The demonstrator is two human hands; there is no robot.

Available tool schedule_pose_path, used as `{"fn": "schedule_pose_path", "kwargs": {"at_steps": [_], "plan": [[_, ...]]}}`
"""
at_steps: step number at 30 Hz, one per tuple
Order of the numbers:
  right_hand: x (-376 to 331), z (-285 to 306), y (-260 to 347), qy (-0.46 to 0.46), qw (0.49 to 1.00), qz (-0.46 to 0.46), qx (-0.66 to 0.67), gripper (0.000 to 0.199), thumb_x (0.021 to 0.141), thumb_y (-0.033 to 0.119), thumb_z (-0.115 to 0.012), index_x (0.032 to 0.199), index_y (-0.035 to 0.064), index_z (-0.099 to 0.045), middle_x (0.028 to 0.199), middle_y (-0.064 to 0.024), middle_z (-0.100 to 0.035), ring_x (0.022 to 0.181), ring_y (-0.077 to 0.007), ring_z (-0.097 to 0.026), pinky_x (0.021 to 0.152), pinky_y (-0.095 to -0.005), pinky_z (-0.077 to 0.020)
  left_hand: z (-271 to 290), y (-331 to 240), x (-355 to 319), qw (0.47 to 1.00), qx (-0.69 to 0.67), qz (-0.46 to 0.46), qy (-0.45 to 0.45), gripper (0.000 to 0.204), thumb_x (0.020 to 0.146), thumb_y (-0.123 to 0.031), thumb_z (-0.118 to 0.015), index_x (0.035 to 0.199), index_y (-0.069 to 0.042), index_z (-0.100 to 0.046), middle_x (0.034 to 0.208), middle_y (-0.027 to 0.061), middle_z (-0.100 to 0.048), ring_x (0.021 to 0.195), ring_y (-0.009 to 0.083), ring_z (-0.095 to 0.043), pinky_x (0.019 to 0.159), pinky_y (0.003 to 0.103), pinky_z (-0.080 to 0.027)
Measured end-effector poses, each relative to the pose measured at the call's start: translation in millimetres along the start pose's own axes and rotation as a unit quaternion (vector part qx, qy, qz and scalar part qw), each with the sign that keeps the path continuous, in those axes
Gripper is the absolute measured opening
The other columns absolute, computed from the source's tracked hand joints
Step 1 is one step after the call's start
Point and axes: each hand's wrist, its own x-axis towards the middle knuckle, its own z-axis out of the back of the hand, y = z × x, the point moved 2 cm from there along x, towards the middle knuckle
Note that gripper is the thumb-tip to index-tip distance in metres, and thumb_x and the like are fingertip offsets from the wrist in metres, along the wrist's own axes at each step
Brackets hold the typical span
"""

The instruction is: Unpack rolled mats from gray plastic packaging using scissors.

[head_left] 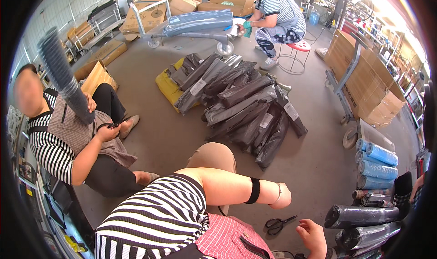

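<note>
The scissors [274, 226] lie on the floor [314, 168] between the person's two hands, touching neither as far as can be seen, blades pointing right. The right hand [312, 235] is near them, its fingers slightly apart and nothing visible between them. The left hand [282, 196] is on the far side of the scissors; its fingers are turned from view, so whether they are apart or together cannot be told. Risk noted: the blade tips face the right hand's side, so a careless reach could cause a cut. A knock could also slide the scissors toward the black rolls [357, 216] on the right and nick their wrapping. The stacked blue rolls [378, 170] beyond could roll if bumped. Parcels [246, 104] heaped on the floor obstruct the far side; a trolley [342, 88] with a large carton [364, 79] limits passage at far right. On the left, a seated co-worker [61, 140] holds an upright grey roll [63, 75], restricting movement there.
</note>
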Motion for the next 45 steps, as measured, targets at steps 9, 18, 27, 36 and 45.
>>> {"fn": "schedule_pose_path", "kwargs": {"at_steps": [9, 18, 27, 36, 45], "plan": [[-0.4, -0.3, -0.2, 0.001, 1.000, -0.007, 0.009, 0.030, 0.083, 0.008, -0.070, 0.110, -0.0052, -0.063, 0.090, -0.0151, -0.071, 0.083, -0.0176, -0.069, 0.074, -0.0294, -0.0547, -1.2, 1.7, -2.6, 1.000, -0.016, 0.000, -0.017, 0.015, 0.073, -0.013, -0.067, 0.085, -0.008, -0.074, 0.086, 0.0089, -0.073, 0.085, 0.0241, -0.071, 0.076, 0.037, -0.054], [-1.0, -0.2, 0.2, 0.000, 1.000, 0.003, -0.001, 0.030, 0.083, 0.008, -0.069, 0.110, -0.0049, -0.063, 0.089, -0.0150, -0.071, 0.083, -0.0175, -0.069, 0.075, -0.0296, -0.0546, -0.3, 0.7, -2.8, 1.000, -0.017, -0.002, -0.024, 0.014, 0.074, -0.013, -0.067, 0.084, -0.008, -0.074, 0.085, 0.0080, -0.073, 0.084, 0.0239, -0.070, 0.075, 0.037, -0.053], [-0.4, -1.3, -2.8, 0.000, 1.000, 0.000, -0.005, 0.030, 0.084, 0.009, -0.070, 0.110, -0.0044, -0.064, 0.089, -0.0152, -0.071, 0.082, -0.0181, -0.069, 0.074, -0.0299, -0.0548, -2.4, 0.2, -2.1, 1.000, -0.013, -0.003, -0.011, 0.014, 0.073, -0.013, -0.068, 0.085, -0.009, -0.075, 0.086, 0.0076, -0.073, 0.084, 0.0235, -0.070, 0.076, 0.037, -0.053], [-0.5, -0.6, -1.9, 0.003, 1.000, 0.001, -0.014, 0.030, 0.084, 0.009, -0.070, 0.110, -0.0045, -0.064, 0.089, -0.0147, -0.071, 0.081, -0.0174, -0.069, 0.073, -0.0293, -0.0545, -2.7, 0.2, -2.0, 1.000, -0.021, -0.001, -0.021, 0.014, 0.073, -0.013, -0.067, 0.084, -0.008, -0.075, 0.086, 0.0083, -0.073, 0.084, 0.0239, -0.071, 0.076, 0.037, -0.054], [-0.2, -1.0, -3.0, 0.001, 1.000, -0.003, -0.005, 0.031, 0.084, 0.009, -0.070, 0.110, -0.0043, -0.064, 0.089, -0.0146, -0.071, 0.081, -0.0171, -0.068, 0.073, -0.0287, -0.0541, -3.1, 0.6, -2.5, 0.999, -0.022, -0.003, -0.026, 0.015, 0.073, -0.013, -0.067, 0.085, -0.008, -0.075, 0.086, 0.0094, -0.073, 0.084, 0.0243, -0.071, 0.076, 0.037, -0.054]]}}
